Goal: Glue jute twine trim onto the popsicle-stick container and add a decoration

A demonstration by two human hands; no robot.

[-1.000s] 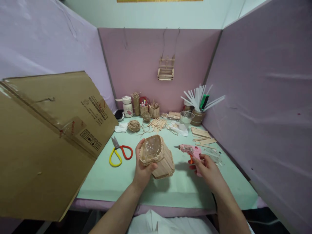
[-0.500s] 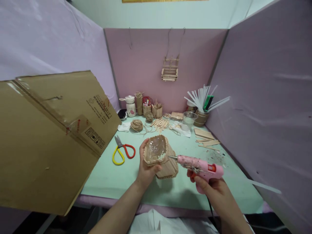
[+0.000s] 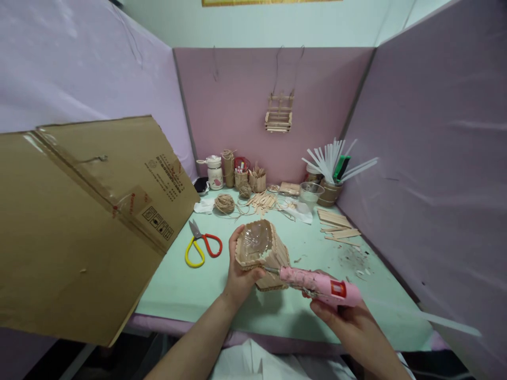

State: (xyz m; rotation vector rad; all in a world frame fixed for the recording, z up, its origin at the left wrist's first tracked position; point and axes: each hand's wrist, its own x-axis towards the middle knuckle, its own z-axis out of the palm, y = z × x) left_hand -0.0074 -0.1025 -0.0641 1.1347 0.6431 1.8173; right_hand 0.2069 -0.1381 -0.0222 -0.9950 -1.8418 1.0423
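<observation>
My left hand [image 3: 240, 274] grips a small container made of wooden craft sticks [image 3: 273, 257] from its left side, thumb along the lower rim. The container is tilted so its mouth faces me, with a clear plastic lining inside. In my right hand [image 3: 336, 311] is a pink glue gun [image 3: 317, 285], fingers wrapped round its handle. Its metal nozzle points left and lies at the container's lower rim, close to my left thumb; whether it touches I cannot tell. Scissors [image 3: 203, 244] with one yellow and one red handle lie open to the left.
A large cardboard sheet [image 3: 91, 227] leans at the left. Twine balls [image 3: 224, 203], loose craft sticks [image 3: 262, 201], a white bottle [image 3: 215, 174] and a clear cup [image 3: 311, 194] stand or lie along the back. White glue sticks [image 3: 327, 161] fill a pot at back right. Flat sticks [image 3: 336, 224] lie below it.
The glue gun's nozzle has moved down and left along the container's rim, and the gun has rolled slightly. The left hand still holds the container, at nearly the same tilt.
</observation>
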